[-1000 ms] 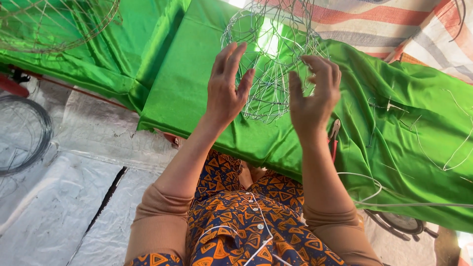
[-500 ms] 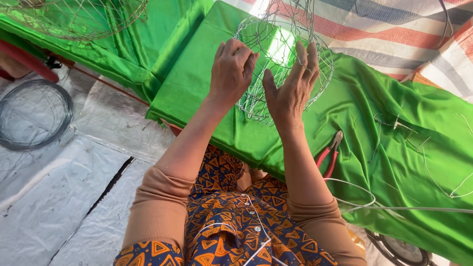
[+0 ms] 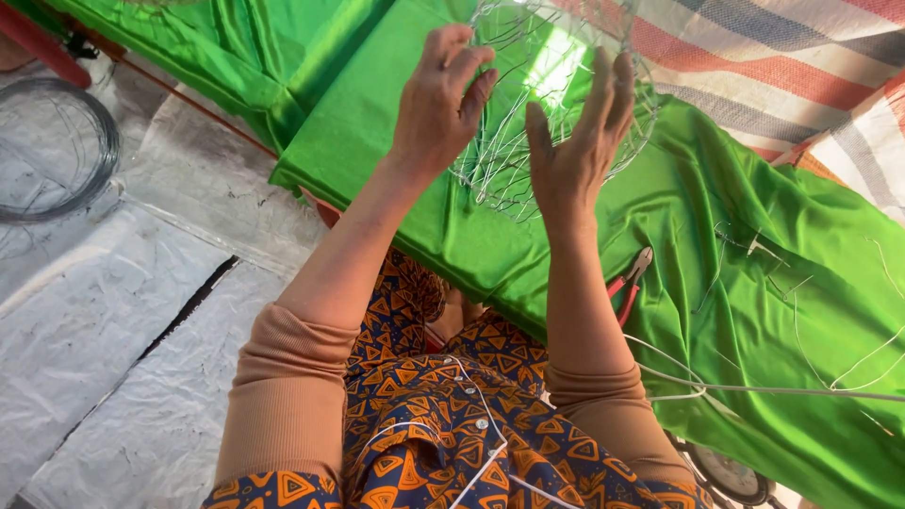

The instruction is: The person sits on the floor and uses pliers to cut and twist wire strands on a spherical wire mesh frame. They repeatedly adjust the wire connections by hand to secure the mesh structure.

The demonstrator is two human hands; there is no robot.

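A coil of gray wire (image 3: pixel 57 151) lies on the pale plastic sheet (image 3: pixel 123 311) at far left. Above the green cloth (image 3: pixel 754 283), the left hand (image 3: pixel 441 104) and right hand (image 3: pixel 580 141) cup a rounded wire frame (image 3: pixel 528 113) between them, each grip wide with fingers spread against the wires. Red-handled pliers (image 3: pixel 627 283) rest on the cloth, further right.

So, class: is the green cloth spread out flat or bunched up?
Spread out, though wrinkled: the green cloth lies open across the surface, with red pliers and loose wire bits resting on it.
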